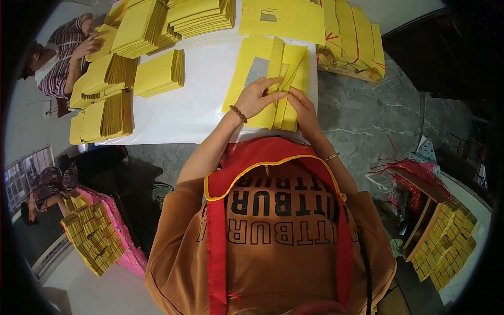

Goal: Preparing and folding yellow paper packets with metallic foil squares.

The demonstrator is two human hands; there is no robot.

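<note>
A white table (pixel 194 113) carries nearly everything here, set on a grey marbled floor (pixel 362 121). Along its far edge lie wide piles of yellow paper sheets (pixel 199 16), and at the far right corner sit bundles (pixel 352 34) of the same yellow paper tied with red string. Toward the left edge, 5 or so fanned stacks of folded yellow sheets (pixel 157 73) rest in rows. At the far left corner a co-worker in a striped top has a hand (pixel 89 44) on one of those stacks.

On the floor to the left stands a pink basket (pixel 113 233) packed with small yellow bundles, with a second person crouched beside it; to the right a tray of yellow packets (pixel 446 241) sits near a tangle of red string (pixel 415 173).

At the near edge of the table, close to its right corner, lies a flat yellow sheet with a silver square (pixel 255 68). On top of it is the folded yellow paper (pixel 286 79), creased into long narrow strips. The left hand (pixel 257 97), with a bead bracelet at the wrist, pinches the fold between thumb and fingers. The right hand (pixel 302 105), a thin bangle on its wrist, is also closed on the same paper just beside the left, fingertips nearly touching.
</note>
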